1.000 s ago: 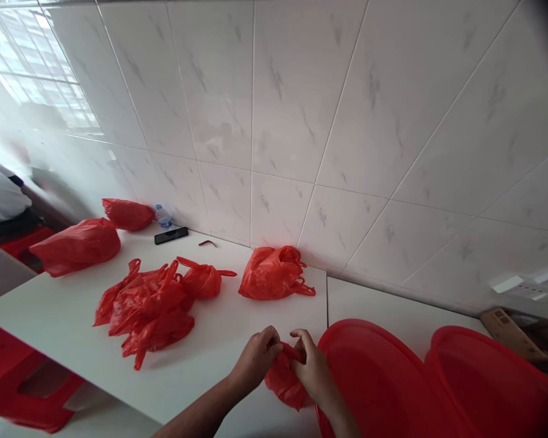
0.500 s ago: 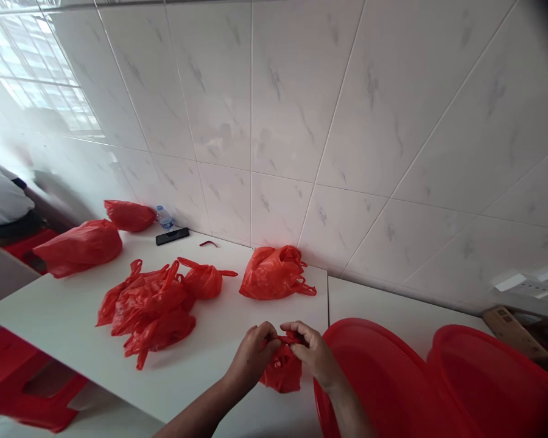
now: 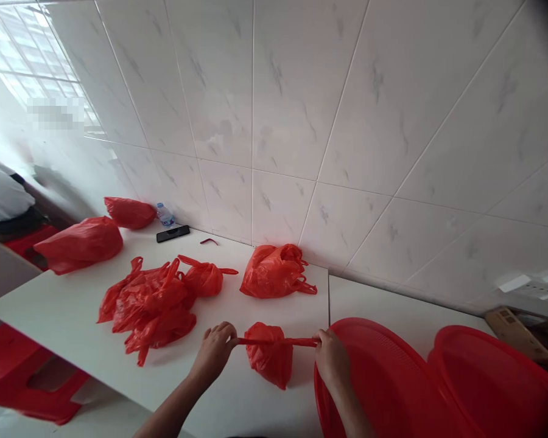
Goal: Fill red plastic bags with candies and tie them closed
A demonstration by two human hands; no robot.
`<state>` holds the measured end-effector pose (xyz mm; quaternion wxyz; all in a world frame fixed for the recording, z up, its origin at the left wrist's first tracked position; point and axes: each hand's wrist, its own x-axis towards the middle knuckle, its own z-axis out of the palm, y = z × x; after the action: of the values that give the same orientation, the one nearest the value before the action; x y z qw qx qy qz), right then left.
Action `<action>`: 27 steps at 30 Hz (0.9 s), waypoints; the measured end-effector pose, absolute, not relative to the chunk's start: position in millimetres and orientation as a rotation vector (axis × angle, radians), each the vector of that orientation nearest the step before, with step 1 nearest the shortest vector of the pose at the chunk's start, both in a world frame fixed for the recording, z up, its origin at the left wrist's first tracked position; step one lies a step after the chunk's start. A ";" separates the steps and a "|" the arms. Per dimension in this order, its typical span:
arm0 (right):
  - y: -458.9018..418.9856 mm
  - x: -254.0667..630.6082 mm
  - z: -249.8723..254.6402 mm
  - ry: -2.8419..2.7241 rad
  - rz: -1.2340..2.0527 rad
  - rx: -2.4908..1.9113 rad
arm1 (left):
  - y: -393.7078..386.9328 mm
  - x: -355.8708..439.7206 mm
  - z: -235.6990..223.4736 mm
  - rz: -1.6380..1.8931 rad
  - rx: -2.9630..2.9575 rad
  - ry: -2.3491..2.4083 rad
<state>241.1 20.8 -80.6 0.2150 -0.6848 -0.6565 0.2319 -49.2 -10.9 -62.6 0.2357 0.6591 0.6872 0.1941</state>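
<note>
A small filled red plastic bag (image 3: 270, 365) rests on the white table between my hands, its two handles pulled out straight to either side. My left hand (image 3: 215, 350) is closed on the end of the left handle. On the other side, my right hand (image 3: 332, 359) pinches the end of the right handle. The handles cross over the middle of the bag in a tight band. Just behind it lies another red plastic bag (image 3: 274, 272), with its handles loose. A cluster of tied red bags (image 3: 150, 298) lies to the left.
Two large red plastic trays or basins (image 3: 383, 371) stand at the right. Farther left are two bigger red bags (image 3: 84, 244), a phone (image 3: 173, 233), a water bottle (image 3: 165, 216) and a short red strip (image 3: 209, 241). A red stool (image 3: 13, 371) is below; a tiled wall rises behind.
My hands were together over the bag's top, fingers working at the handles. They have now moved apart, left and right, stretching the handles out into a tight line.
</note>
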 end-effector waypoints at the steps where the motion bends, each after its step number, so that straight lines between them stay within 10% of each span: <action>1: 19.4 243.3 -81.8 -1.836 0.628 -1.896 | -13.5 -55.0 -68.4 0.513 1.769 1.909; 27: -18.9 173.6 -170.4 -2.004 0.876 -1.801 | -23.0 30.4 -157.7 0.050 1.936 1.578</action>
<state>173.6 -18.9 -170.4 0.1536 -0.6283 -0.6989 0.3054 30.4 -23.0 -157.7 0.3163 0.7351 0.5993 0.0190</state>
